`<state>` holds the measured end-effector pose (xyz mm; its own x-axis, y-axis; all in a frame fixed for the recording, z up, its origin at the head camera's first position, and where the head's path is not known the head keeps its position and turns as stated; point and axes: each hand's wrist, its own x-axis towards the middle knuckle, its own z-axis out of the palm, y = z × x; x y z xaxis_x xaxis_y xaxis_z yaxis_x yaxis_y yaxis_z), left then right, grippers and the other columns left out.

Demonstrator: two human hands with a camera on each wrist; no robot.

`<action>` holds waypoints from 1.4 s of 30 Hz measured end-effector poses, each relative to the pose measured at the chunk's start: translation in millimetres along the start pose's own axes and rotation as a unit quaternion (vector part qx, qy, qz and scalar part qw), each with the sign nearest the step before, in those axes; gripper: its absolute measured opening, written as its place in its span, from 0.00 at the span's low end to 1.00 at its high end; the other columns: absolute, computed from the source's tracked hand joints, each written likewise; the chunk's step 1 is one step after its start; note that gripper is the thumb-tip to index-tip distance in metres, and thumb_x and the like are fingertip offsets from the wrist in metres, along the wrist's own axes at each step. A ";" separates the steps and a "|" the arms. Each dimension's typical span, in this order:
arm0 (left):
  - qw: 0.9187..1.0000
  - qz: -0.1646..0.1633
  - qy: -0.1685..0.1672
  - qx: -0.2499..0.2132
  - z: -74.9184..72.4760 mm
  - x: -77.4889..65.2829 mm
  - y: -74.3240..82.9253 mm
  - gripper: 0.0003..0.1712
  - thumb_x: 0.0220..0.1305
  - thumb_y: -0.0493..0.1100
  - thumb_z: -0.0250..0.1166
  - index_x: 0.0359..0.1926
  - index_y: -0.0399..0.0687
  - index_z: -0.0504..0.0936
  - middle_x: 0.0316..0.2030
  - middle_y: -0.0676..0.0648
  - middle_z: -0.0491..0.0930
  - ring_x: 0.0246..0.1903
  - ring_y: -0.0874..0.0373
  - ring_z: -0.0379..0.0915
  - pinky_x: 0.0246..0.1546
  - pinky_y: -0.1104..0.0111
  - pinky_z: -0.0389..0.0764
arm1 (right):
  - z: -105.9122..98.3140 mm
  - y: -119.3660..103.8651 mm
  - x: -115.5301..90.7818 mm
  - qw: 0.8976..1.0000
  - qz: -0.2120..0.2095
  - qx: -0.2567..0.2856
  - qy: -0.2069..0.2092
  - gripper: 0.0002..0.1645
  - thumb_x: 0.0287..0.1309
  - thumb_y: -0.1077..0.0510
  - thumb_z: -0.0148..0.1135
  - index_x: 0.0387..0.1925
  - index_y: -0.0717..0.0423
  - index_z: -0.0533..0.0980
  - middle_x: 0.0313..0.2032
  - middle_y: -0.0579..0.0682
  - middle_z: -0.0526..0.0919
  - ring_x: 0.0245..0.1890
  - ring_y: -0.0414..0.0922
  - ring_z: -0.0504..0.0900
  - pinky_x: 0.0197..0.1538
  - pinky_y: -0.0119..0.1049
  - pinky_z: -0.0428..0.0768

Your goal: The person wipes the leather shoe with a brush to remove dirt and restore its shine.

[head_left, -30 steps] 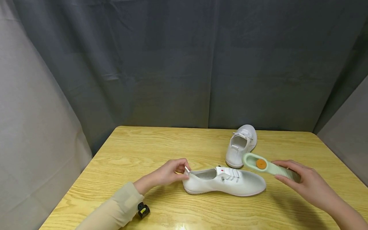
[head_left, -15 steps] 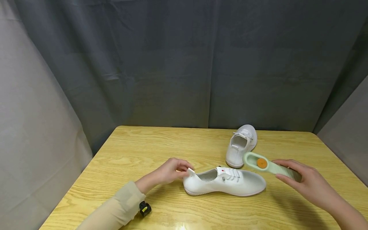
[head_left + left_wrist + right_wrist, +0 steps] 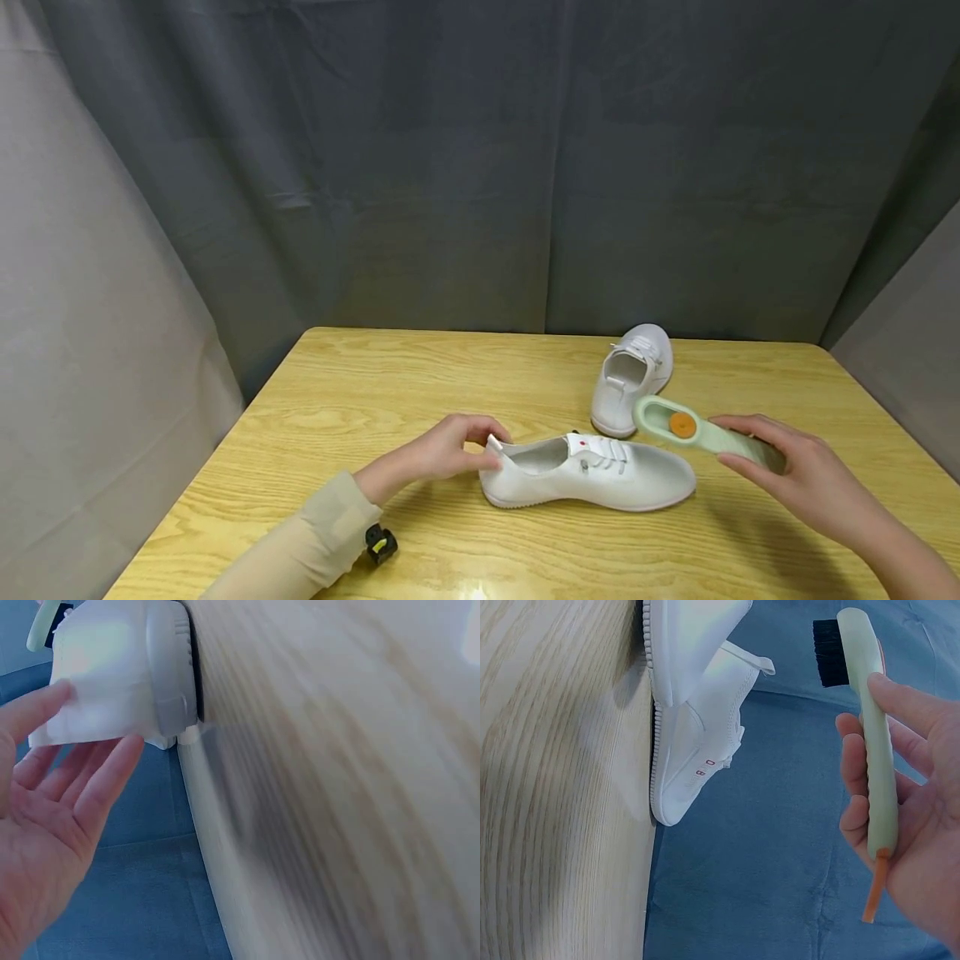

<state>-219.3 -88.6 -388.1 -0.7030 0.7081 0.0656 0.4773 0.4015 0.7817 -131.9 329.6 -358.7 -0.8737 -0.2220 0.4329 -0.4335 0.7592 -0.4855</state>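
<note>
A white lace-up shoe [image 3: 637,483] lies sole down on the table, toe to the right. My left hand [image 3: 442,450] holds it by the heel, thumb on the near side and fingers on the far side; in the left wrist view the fingertips [image 3: 129,750] touch the heel. My right hand [image 3: 817,483] grips a pale green shoe brush [image 3: 738,448] by its handle, above the table beyond the toe. An orange round button [image 3: 682,426] sits in the brush head. Black bristles [image 3: 829,654] show in the right wrist view, pointing away from the palm.
A second white shoe [image 3: 617,408] stands behind the first, toe toward the back edge. The wooden table [image 3: 360,375] is bordered by a dark grey curtain [image 3: 420,183] behind and lighter cloth [image 3: 105,317] at the left. A small black device [image 3: 381,544] is at the left wrist.
My left thumb and fingers have shifted from the heel's pull tab to the sides of the heel. The right hand and brush have stayed nearly still.
</note>
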 end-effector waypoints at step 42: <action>0.993 -0.016 0.088 -0.073 -30.0 -32.4 13.4 0.03 0.63 0.30 0.64 0.36 0.35 0.83 0.35 0.43 0.84 0.33 0.58 0.80 0.31 0.65 0.82 | -16.4 8.9 0.8 0.999 0.011 -0.011 0.048 0.24 0.51 0.62 0.73 0.51 0.53 0.79 0.43 0.21 0.71 0.32 0.30 0.71 0.30 0.20 0.67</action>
<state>-206.0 -123.6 -361.2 -0.8043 0.5782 0.1369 0.3811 0.3252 0.8655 -132.9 346.2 -350.2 -0.8569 -0.1466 0.4943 -0.4090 0.7769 -0.4787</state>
